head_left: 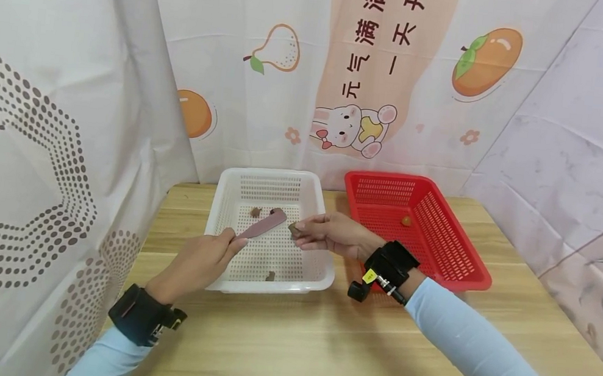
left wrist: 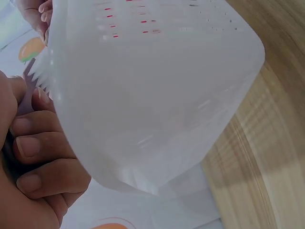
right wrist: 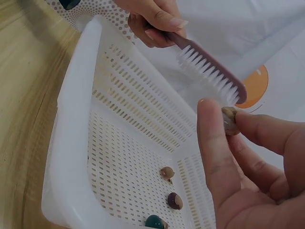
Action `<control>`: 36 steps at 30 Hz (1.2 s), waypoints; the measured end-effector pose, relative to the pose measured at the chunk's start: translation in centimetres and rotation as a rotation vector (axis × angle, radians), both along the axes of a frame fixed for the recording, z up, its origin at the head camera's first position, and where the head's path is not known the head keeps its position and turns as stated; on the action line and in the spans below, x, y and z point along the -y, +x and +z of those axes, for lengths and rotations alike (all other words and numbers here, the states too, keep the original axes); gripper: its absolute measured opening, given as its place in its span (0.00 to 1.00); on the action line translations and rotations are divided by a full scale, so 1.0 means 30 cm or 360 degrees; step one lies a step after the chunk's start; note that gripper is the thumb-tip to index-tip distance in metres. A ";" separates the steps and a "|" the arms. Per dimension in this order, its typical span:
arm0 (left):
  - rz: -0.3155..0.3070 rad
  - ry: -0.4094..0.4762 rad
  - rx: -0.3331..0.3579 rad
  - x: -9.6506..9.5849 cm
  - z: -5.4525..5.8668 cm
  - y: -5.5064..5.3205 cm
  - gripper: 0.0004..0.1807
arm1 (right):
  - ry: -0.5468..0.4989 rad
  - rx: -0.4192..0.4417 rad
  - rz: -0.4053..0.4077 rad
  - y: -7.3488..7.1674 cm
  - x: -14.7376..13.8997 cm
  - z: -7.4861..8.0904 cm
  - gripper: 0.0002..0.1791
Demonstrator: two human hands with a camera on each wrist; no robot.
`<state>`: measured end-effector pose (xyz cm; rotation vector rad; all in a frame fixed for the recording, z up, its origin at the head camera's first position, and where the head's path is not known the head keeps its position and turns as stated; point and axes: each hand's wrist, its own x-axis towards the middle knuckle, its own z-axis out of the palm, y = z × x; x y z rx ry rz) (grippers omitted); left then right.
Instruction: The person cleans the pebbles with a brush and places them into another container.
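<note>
My left hand (head_left: 204, 260) grips the handle of a mauve brush (head_left: 264, 226) over the white basket (head_left: 322, 276). White bristles show along the brush's inner side in the right wrist view. My right hand (head_left: 338, 233) pinches a small, shiny brownish stone-like piece (right wrist: 230, 120) between thumb and fingers, close to the tip of the brush. Below, on the basket floor, lie a brown piece (right wrist: 167, 172), a dark purple piece (right wrist: 175, 200) and a green one (right wrist: 155, 222). In the left wrist view the basket's wall hides most of the brush.
A red basket (head_left: 469, 273) stands to the right of the white one, holding a small amber piece (head_left: 406, 221). Both rest on a wooden table (head_left: 285, 345). Printed curtains (head_left: 265, 117) hang behind and at the sides.
</note>
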<state>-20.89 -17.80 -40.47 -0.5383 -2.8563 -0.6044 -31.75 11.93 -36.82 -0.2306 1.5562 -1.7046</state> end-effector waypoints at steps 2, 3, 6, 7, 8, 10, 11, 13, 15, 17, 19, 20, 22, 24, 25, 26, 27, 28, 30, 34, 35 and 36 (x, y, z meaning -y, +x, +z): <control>0.0005 0.0004 0.0007 -0.006 0.001 -0.002 0.20 | 0.0007 -0.0014 0.0001 0.001 0.005 -0.004 0.14; 0.0006 0.0000 0.0008 -0.008 0.002 -0.003 0.20 | 0.0013 -0.0024 -0.0001 0.002 0.008 -0.006 0.13; 0.0002 -0.0023 0.0011 -0.016 0.003 -0.005 0.20 | 0.0014 -0.0044 -0.0020 0.001 0.018 -0.013 0.12; 0.0001 -0.0027 0.0013 -0.018 0.003 -0.006 0.20 | 0.0011 -0.0049 -0.0025 0.001 0.021 -0.015 0.12; 0.0000 -0.0032 0.0017 -0.020 0.003 -0.007 0.21 | 0.0008 -0.0052 -0.0029 0.001 0.025 -0.017 0.12; -0.0002 -0.0031 0.0028 -0.022 0.003 -0.007 0.21 | 0.0008 -0.0061 -0.0034 0.003 0.031 -0.019 0.12; 0.0002 -0.0027 0.0034 -0.023 0.002 -0.006 0.20 | 0.0012 -0.0064 -0.0036 0.004 0.034 -0.019 0.12; 0.0005 -0.0019 0.0038 -0.022 0.001 -0.005 0.20 | 0.0019 -0.0061 -0.0045 0.006 0.039 -0.019 0.12; 0.0005 -0.0010 0.0036 -0.022 -0.002 -0.003 0.21 | 0.0019 -0.0052 -0.0058 0.008 0.041 -0.018 0.12; 0.0008 -0.0003 0.0037 -0.022 -0.004 -0.003 0.21 | 0.0008 -0.0051 -0.0064 0.010 0.042 -0.017 0.12; 0.0014 0.0004 0.0045 -0.023 -0.007 -0.005 0.21 | -0.0012 -0.0047 -0.0067 0.012 0.044 -0.017 0.13; 0.0017 0.0011 0.0054 -0.024 -0.008 -0.007 0.20 | -0.0022 -0.0042 -0.0072 0.013 0.044 -0.017 0.13; 0.0029 0.0009 0.0065 -0.028 -0.010 -0.009 0.19 | -0.0044 -0.0020 -0.0089 0.016 0.046 -0.017 0.13; 0.0038 0.0008 0.0057 -0.032 -0.012 -0.010 0.17 | -0.0058 0.0004 -0.0116 0.020 0.048 -0.019 0.12; 0.0040 0.0005 0.0045 -0.033 -0.014 -0.010 0.17 | -0.0066 0.0016 -0.0134 0.022 0.050 -0.020 0.11; 0.0038 0.0002 0.0028 -0.035 -0.015 -0.009 0.17 | -0.0070 0.0022 -0.0153 0.024 0.052 -0.020 0.11; 0.0037 -0.0005 0.0004 -0.035 -0.017 -0.007 0.17 | -0.0076 0.0034 -0.0174 0.027 0.054 -0.021 0.11; 0.0030 -0.0003 -0.0015 -0.036 -0.021 -0.006 0.17 | -0.0080 0.0042 -0.0195 0.029 0.056 -0.023 0.10; 0.0019 0.0003 -0.0045 -0.036 -0.027 -0.002 0.17 | -0.0086 0.0061 -0.0240 0.033 0.061 -0.027 0.10; 0.0008 0.0026 -0.0041 -0.036 -0.037 0.011 0.17 | -0.0097 0.0094 -0.0298 0.040 0.071 -0.037 0.13; 0.0013 0.0029 -0.0037 -0.035 -0.039 0.013 0.17 | -0.0097 0.0093 -0.0306 0.041 0.073 -0.039 0.14; 0.0017 0.0032 -0.0041 -0.034 -0.040 0.016 0.17 | -0.0098 0.0089 -0.0310 0.042 0.076 -0.040 0.14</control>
